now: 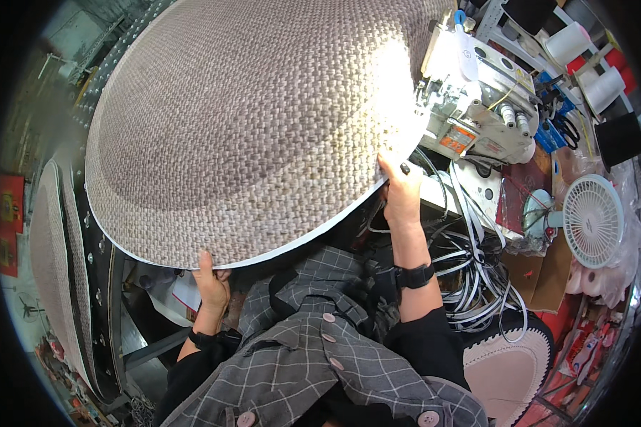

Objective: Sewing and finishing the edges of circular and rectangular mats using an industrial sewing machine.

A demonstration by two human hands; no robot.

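Observation:
A large rounded mat [249, 121] of beige-brown woven texture, with white binding along its near edge, fills the upper middle. My left hand [211, 283] is closed on that edge, thumb on top and fingers curled underneath. Farther right, my right hand [402, 186] grips the same mat with its thumb on the weave; some fingers are hidden below. A small dark object [405, 169] shows at that hand; its kind is unclear. Just beyond stands a white sewing machine [470, 99], with the mat's right side against it under a bright lamp glare.
Black-and-white strips [470, 263] hang in a tangle below the machine. A white fan [592, 221] and thread cones [567, 44] stand at right. More mats [50, 263] lean at the left. A pinkish stitched mat [509, 370] with a dark border lies at lower right.

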